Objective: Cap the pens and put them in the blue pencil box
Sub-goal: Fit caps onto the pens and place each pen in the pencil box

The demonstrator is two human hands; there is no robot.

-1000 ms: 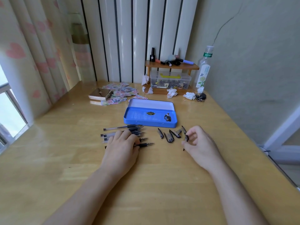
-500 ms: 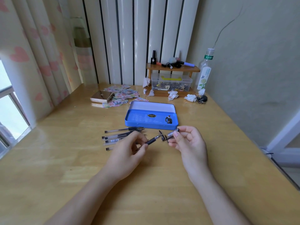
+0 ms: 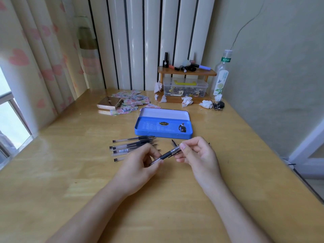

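Head view: a glossy wooden table (image 3: 228,199) fills a corner, heart-print curtains (image 3: 35,58) at ten o'clock, striped wall panels at twelve. Left hand (image 3: 138,165) pinches a pen (image 3: 164,156) by its barrel; right hand (image 3: 198,155) pinches the clear cap (image 3: 175,149) over the pen's tip, pen spanning the two grips above the table. At twelve o'clock of the hands lies the blue pencil box (image 3: 164,128), lid open. Uncapped pens (image 3: 133,144) lie at ten o'clock. One loose cap (image 3: 174,142) lies between hands and box. Box logo unreadable; bottle (image 3: 221,74) label reads "东方树".
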